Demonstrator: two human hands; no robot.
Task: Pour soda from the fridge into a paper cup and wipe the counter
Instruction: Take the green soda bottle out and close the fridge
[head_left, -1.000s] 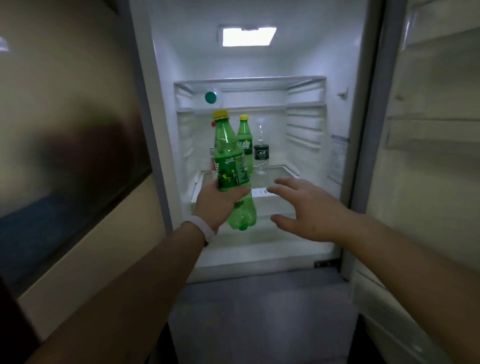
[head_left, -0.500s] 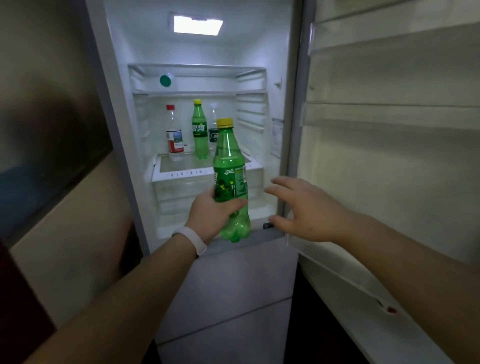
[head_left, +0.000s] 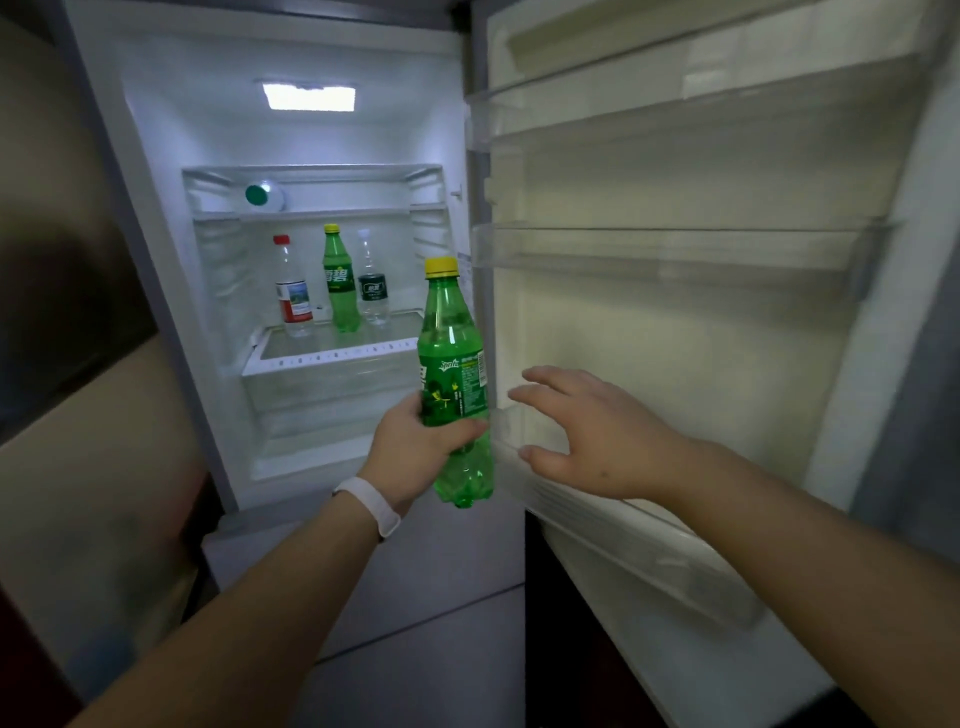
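Green soda bottle, yellow cap on, was upright in the left hand, fingers wrapped round its lower half, held outside the fridge just in front of the door edge. Right hand was spread, fingers straight, reaching toward the door's inner face w/o clearly touching it.

Risks, as I judged them: door swung shut w/ bottle so near the edge could clip it or pinch fingers. Bottle likely cold & damp, so a one-handed grip low on the body might slip. Jostling it could make the soda fizz over at opening, esp. near the cup, which wasn't in view.
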